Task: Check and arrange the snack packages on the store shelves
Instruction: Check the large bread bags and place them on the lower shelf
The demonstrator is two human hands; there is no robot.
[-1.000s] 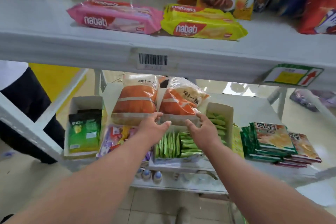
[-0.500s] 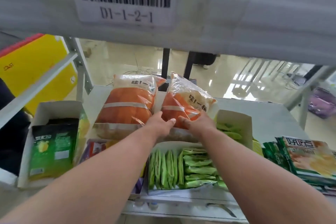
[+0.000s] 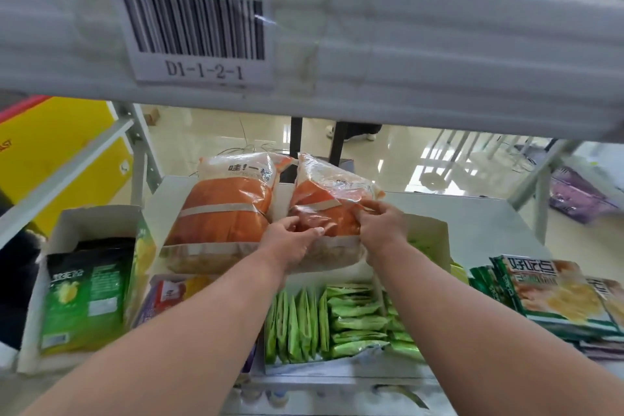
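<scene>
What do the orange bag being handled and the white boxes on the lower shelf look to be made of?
Orange bag: thin glossy plastic film, judging by its crinkles and glare, held by both the left hand and right hand. White box: probably matte cardboard, given its folded flaps.

Bright even daylight, glare patches on the glossy floor (image 3: 422,159) behind, shine on the orange bags (image 3: 233,209), upper shelf edge (image 3: 405,54) soft and blurred up close, wide-angle bending at edges, faint shadows
</scene>
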